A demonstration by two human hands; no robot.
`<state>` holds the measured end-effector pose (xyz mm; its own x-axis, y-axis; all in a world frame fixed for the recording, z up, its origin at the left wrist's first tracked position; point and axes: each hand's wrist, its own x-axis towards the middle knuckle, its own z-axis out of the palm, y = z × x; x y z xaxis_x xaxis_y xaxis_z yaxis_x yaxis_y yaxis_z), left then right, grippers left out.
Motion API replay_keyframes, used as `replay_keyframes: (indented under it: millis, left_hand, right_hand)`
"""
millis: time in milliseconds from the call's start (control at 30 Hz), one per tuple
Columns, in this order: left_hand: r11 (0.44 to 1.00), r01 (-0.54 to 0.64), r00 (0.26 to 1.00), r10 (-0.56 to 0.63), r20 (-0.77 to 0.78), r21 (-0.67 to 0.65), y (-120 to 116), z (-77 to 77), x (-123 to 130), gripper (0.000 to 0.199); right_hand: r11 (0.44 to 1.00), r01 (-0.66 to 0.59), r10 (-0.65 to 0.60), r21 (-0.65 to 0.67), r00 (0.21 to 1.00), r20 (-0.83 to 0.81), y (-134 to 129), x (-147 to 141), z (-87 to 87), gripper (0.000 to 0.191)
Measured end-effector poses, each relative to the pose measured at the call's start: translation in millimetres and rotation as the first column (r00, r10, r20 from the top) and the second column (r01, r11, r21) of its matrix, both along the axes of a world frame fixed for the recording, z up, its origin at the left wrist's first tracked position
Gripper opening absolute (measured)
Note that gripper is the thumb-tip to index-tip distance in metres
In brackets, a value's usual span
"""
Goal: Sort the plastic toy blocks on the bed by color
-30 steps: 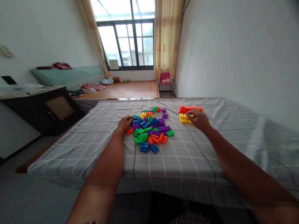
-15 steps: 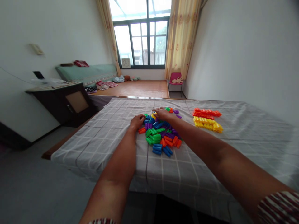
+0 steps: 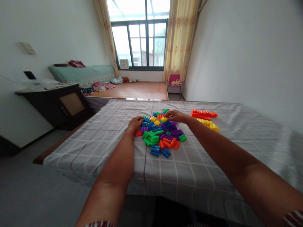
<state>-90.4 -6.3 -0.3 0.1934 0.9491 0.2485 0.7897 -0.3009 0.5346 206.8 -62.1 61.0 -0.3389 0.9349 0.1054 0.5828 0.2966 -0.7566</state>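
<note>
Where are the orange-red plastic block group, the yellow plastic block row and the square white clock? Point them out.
Orange-red plastic block group (image 3: pixel 203 113): head view, middle.
Yellow plastic block row (image 3: pixel 208 124): head view, visible middle.
Square white clock (image 3: pixel 124 64): head view, dial.

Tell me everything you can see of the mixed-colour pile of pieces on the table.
The pile is a loose, low heap of small, glossy, plastic-looking pieces, shaped like short rounded tubes joined side by side, in blue, green, purple, orange and yellow. They lie at varied angles on the checked grey cloth. The left hand is at its left edge; the right hand reaches its far side, fingertips by a yellow piece.
</note>
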Motion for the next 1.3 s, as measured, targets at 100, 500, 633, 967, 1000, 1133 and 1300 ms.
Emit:
replay_keyframes:
  millis: [100,500,633,967,1000,1133,1300]
  left_hand:
    - [1.0,0.0,1.0,0.0,-0.017,0.01,-2.1,2.9,-0.6,0.03]
    - [1.0,0.026,1.0,-0.026,-0.016,0.006,4.0,1.5,-5.6,0.033]
    - [1.0,0.026,0.999,-0.026,-0.02,0.011,8.1,-1.3,-8.1,0.034]
    - [0.999,0.048,0.999,-0.048,0.017,0.006,11.0,-4.0,-12.0,0.035]
    - [0.999,0.047,0.999,-0.047,0.011,0.007,10.5,-3.5,-12.1,0.035]
    - [0.999,0.044,0.999,-0.044,0.005,0.013,9.0,-0.9,-11.9,0.035]
    - [0.999,0.052,0.998,-0.052,0.019,0.013,8.0,2.1,-10.9,0.035]
  right_hand:
    - [0.994,0.034,-0.058,-0.109,0.973,-0.226,-23.8,25.7,0.8,0.037]
    - [0.959,0.28,-0.281,0.045,0.959,0.015,-55.8,52.8,-36.4,0.034]
    - [0.957,0.259,-0.278,0.133,0.947,0.159,-60.5,45.3,-47.0,0.035]
    - [0.963,0.231,-0.209,0.136,0.964,-0.162,-63.1,62.0,-33.4,0.04]
    - [0.951,0.264,-0.233,0.16,0.953,-0.192,-63.8,75.6,-27.0,0.04]
    - [0.806,0.561,-0.527,0.188,0.825,-0.203,-71.7,156.2,-11.4,0.044]
    - [0.571,0.802,-0.819,0.176,0.539,0.198,-88.0,243.2,-36.4,0.04]
